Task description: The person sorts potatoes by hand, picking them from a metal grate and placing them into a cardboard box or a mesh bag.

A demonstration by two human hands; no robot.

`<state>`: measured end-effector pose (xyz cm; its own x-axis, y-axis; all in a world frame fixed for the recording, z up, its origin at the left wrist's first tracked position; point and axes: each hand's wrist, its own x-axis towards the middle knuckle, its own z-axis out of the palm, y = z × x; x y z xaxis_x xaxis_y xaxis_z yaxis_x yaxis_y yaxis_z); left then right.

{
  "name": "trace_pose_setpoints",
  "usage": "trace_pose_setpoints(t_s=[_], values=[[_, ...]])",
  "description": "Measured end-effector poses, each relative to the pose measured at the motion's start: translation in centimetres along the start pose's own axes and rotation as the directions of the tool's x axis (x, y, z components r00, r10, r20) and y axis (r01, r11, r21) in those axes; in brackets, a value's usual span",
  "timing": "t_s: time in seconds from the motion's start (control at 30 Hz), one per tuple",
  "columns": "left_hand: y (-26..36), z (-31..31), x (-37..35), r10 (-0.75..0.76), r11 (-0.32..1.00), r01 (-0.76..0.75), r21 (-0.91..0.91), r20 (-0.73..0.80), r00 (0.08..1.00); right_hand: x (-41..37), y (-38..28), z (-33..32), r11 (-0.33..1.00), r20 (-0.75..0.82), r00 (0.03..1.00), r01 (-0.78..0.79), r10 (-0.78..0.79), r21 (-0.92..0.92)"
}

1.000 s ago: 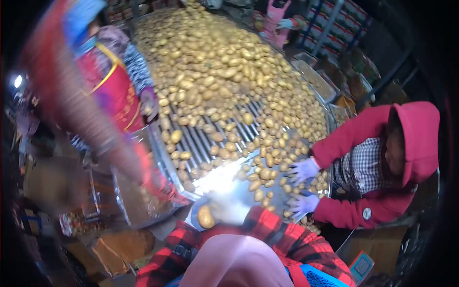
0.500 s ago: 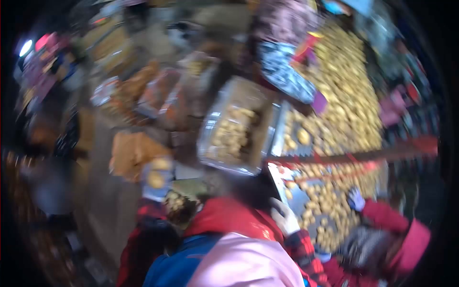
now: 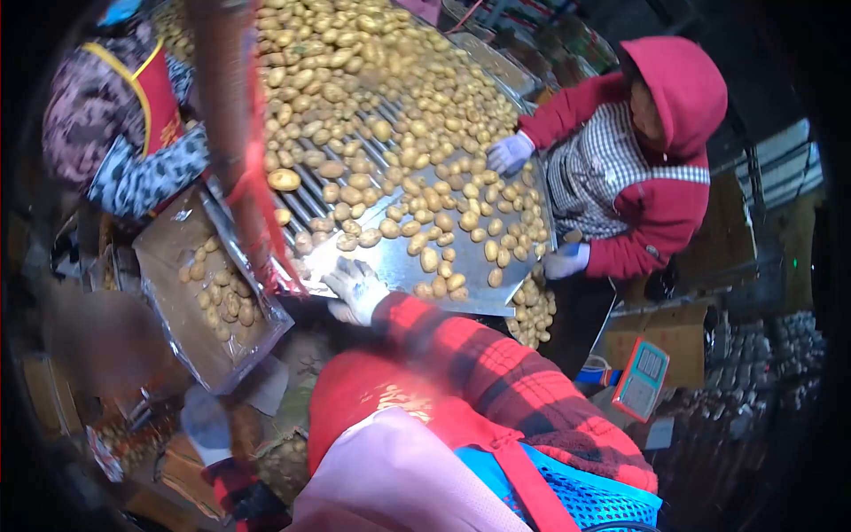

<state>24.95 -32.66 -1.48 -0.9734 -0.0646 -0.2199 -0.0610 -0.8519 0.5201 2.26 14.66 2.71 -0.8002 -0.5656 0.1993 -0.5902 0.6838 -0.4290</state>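
Observation:
My right hand (image 3: pixel 357 293), in a whitish glove, rests at the near edge of the metal sorting table (image 3: pixel 337 262). Its fingers lie spread on the bare metal with nothing in them, and the thumb is apart. Potatoes (image 3: pixel 443 217) are scattered just beyond it. Low on the left is my left hand (image 3: pixel 206 421), in a blue-grey glove, beside the near corner of a plastic-lined cardboard box (image 3: pixel 168 253). Blur hides its fingers, and no potato shows in it. Several potatoes (image 3: pixel 226 297) lie inside that box.
Across the table, a person in a red hood (image 3: pixel 678 97) has gloved hands by the potatoes. Another person's patterned sleeve (image 3: pixel 146 173) is at upper left. A red-wrapped post (image 3: pixel 235 133) rises between the box and table. A scale display (image 3: pixel 642 379) stands at right.
My view has swung to the right, bringing the table to the centre. Yellowish potatoes showed in my left hand before; none shows there now. My right hand remains at the table's edge.

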Motion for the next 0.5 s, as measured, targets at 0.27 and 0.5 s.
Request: trace_pose_setpoints(t_s=[0.27,0.5], values=[[-12.9,21.1,6.2,-0.529,0.817,0.557,0.149,-0.192,0.827,-10.1,7.2,-6.9,0.990,0.195,0.971,-0.134,0.140,-0.040],[-20.9,29.9,15.7,-0.562,0.721,0.568,0.398,-0.145,0.814,-2.4,7.4,-2.3,0.937,-0.015,0.954,-0.298,0.300,-0.185]])
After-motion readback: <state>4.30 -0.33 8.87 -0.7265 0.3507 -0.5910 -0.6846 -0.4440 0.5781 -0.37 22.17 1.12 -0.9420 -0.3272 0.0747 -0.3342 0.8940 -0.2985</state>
